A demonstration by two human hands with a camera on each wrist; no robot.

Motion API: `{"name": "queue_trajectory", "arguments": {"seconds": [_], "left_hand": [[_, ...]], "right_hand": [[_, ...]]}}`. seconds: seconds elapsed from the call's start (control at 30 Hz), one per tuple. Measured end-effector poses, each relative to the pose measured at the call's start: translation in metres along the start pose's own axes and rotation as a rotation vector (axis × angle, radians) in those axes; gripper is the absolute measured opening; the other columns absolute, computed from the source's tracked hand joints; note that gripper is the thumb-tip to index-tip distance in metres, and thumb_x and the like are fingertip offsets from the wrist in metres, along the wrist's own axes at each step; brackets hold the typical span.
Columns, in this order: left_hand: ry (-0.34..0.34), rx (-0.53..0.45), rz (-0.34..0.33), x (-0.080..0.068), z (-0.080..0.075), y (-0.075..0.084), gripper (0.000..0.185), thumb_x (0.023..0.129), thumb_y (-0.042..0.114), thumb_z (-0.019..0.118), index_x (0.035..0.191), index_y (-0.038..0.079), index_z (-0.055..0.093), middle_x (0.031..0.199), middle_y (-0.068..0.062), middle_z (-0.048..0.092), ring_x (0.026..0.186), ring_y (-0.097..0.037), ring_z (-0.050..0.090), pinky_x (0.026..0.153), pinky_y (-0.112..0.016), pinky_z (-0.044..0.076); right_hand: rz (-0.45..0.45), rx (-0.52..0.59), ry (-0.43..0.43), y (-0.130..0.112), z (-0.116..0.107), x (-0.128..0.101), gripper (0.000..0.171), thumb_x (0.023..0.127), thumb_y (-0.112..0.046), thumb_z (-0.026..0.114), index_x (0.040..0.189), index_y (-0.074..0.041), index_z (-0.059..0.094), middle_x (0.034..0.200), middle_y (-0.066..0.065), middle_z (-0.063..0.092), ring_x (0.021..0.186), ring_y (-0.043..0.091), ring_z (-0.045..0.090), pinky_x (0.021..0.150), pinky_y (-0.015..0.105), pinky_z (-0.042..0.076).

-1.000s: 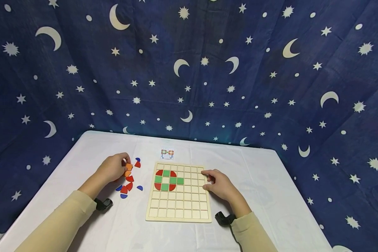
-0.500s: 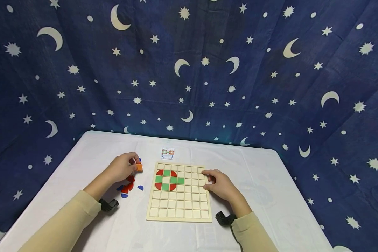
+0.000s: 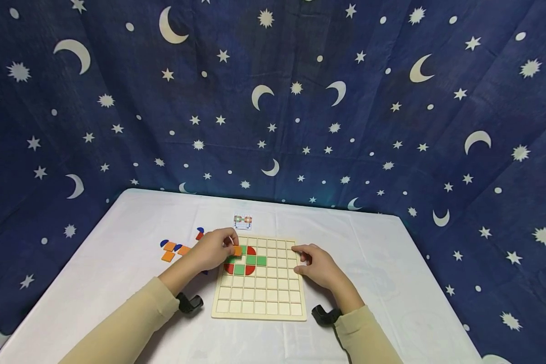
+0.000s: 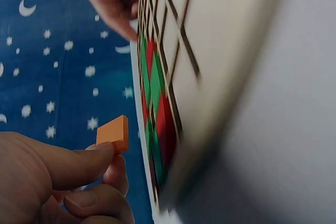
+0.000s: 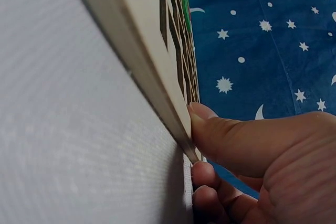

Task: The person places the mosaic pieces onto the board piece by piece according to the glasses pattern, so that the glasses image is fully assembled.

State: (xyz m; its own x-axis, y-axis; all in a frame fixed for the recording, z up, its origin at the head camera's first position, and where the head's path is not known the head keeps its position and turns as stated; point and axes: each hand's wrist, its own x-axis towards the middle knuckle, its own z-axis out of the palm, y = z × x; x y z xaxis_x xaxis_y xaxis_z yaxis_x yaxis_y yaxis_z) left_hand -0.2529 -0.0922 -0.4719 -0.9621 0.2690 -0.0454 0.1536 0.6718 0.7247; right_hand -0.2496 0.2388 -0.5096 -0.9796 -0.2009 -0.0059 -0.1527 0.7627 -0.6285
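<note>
The left hand (image 3: 214,251) pinches an orange square tile (image 3: 237,251) between thumb and fingertips — its grip clenched on the tile, which hangs just above the upper left part of the wooden grid board (image 3: 259,301), over the red and green pieces (image 3: 250,261) already set in the cells. The right hand (image 3: 317,266) rests at the board's right edge, thumb pressed on the rim and fingers curled beneath it — a grip grasping the board. Left of the board, loose orange and blue pieces (image 3: 169,250) lie on the white tabletop (image 3: 118,237). Just beyond the board's far edge sits a small pattern card (image 3: 242,221).
</note>
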Motion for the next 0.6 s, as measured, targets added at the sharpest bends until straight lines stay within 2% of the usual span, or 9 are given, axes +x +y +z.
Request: {"name": "queue_trajectory", "arguments": {"seconds": [0.17, 0.33, 0.43, 0.6], "left_hand": [[-0.019, -0.003, 0.062, 0.005, 0.023, 0.018, 0.012, 0.099, 0.005, 0.070, 0.099, 0.016, 0.067, 0.079, -0.001, 0.059, 0.070, -0.018, 0.053, 0.063, -0.032, 0.043], [-0.041, 0.007, 0.118, 0.012, 0.042, 0.030, 0.014, 0.097, 0.003, 0.071, 0.097, 0.017, 0.067, 0.075, 0.002, 0.059, 0.067, -0.015, 0.051, 0.065, -0.031, 0.041], [-0.055, 0.008, 0.141, 0.014, 0.051, 0.037, 0.015, 0.097, 0.002, 0.070, 0.098, 0.016, 0.067, 0.074, 0.002, 0.058, 0.063, -0.014, 0.051, 0.061, -0.030, 0.041], [-0.056, 0.038, 0.146, 0.016, 0.063, 0.045, 0.014, 0.097, 0.004, 0.070, 0.098, 0.017, 0.067, 0.077, 0.004, 0.059, 0.064, -0.014, 0.052, 0.062, -0.030, 0.041]], "right_hand": [[-0.004, 0.001, 0.002, 0.001, 0.000, 0.001, 0.055, 0.083, -0.012, 0.091, 0.135, -0.018, 0.073, 0.093, -0.003, 0.057, 0.084, 0.014, 0.051, 0.076, 0.032, 0.041], [0.007, -0.005, 0.003, 0.003, 0.000, 0.001, 0.056, 0.083, -0.013, 0.091, 0.136, -0.018, 0.073, 0.093, -0.003, 0.057, 0.084, 0.014, 0.051, 0.076, 0.031, 0.041], [0.018, -0.004, 0.001, 0.003, 0.000, 0.002, 0.056, 0.083, -0.014, 0.091, 0.136, -0.019, 0.073, 0.093, -0.003, 0.057, 0.084, 0.014, 0.051, 0.076, 0.032, 0.041], [0.020, -0.005, -0.006, 0.003, 0.000, 0.003, 0.056, 0.084, -0.015, 0.091, 0.136, -0.019, 0.073, 0.094, -0.003, 0.057, 0.085, 0.015, 0.051, 0.077, 0.032, 0.042]]}}
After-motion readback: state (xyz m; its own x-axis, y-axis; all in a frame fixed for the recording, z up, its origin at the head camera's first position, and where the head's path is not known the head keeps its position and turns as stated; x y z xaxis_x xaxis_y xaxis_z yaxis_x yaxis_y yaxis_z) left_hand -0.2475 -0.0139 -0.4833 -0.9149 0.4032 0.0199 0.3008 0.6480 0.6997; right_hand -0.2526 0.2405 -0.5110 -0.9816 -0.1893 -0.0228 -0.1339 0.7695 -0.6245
